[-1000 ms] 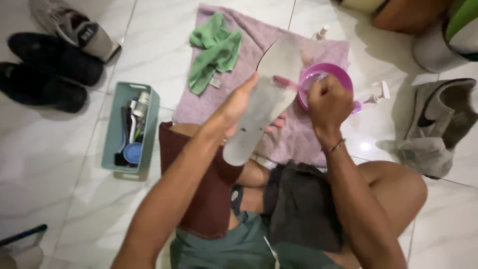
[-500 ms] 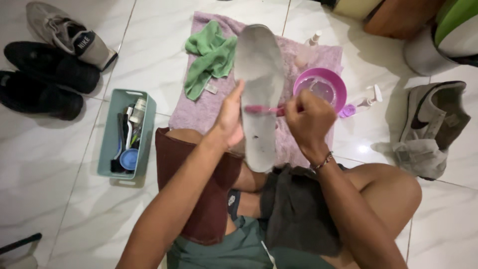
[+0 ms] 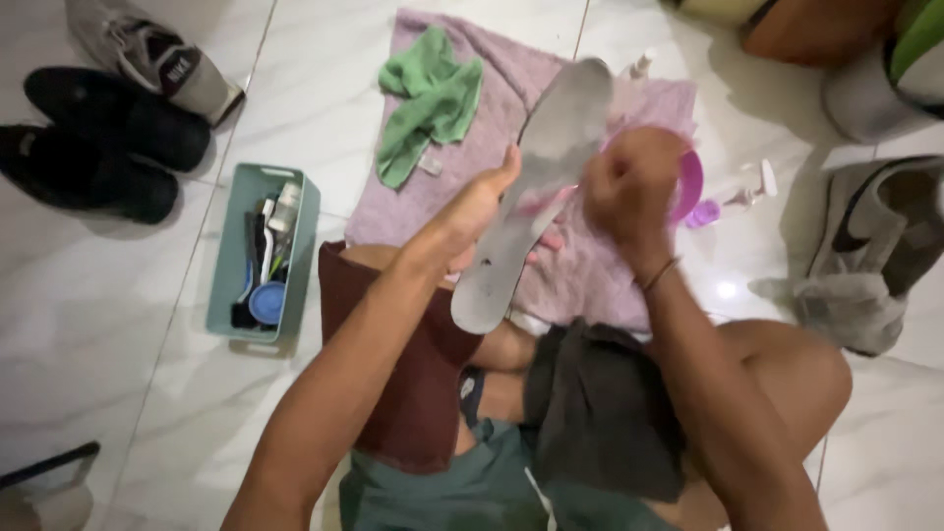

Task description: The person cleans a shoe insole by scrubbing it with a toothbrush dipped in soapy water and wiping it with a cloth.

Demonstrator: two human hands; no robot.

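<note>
The left hand (image 3: pixel 472 211) grips a grey insole (image 3: pixel 536 187) and holds it up over the purple towel (image 3: pixel 590 265) on the floor. The right hand (image 3: pixel 629 182) is a tight fist around a pink brush (image 3: pixel 539 204) pressed on the insole. The pink bowl (image 3: pixel 688 182) sits right behind that fist, so a hard scrub could knock it and spill it.
</note>
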